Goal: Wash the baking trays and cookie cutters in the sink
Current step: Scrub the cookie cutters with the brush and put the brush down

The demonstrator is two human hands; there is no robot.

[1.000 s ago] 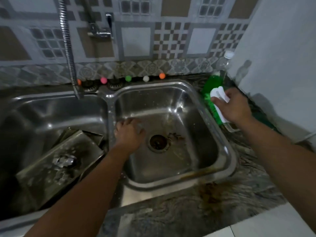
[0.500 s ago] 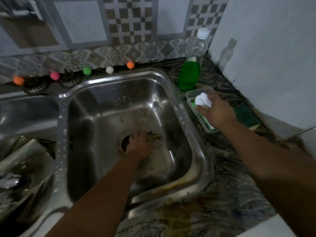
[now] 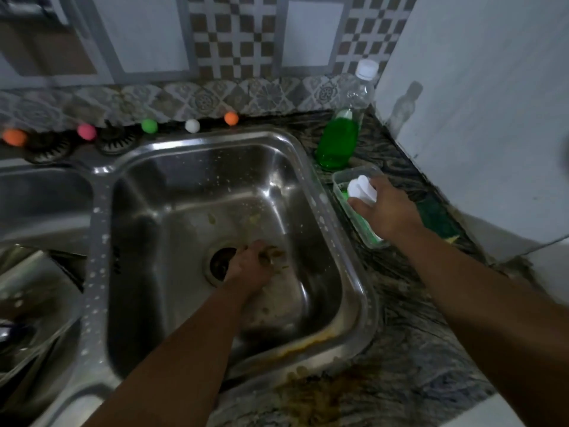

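worktop near edge (image 3: 400, 380): dark marbled stone, with a brownish gunk smear right by the sink's front rim
left hand (image 3: 249, 269): down on the bottom of the right basin (image 3: 311, 186), beside the drain (image 3: 220, 261), fingers curled round a clump of brown food scraps (image 3: 272, 254); half a second back it sat in about the same spot
right hand (image 3: 385, 208): over the clear plastic container (image 3: 341, 180) on the worktop, gripping a small white object (image 3: 360, 188); can't tell what it is. Barely moved since the last frame
baking trays (image 3: 27, 303): in the left basin, only a blurry edge showing at far left now, much less than a second ago
soap bottle (image 3: 338, 140): clear with green liquid and a white cap, standing just behind the container
back ledge: row of little coloured balls, a green one (image 3: 149, 125) among them
walls: patterned tile behind, plain pale wall (image 3: 477, 103) on the right
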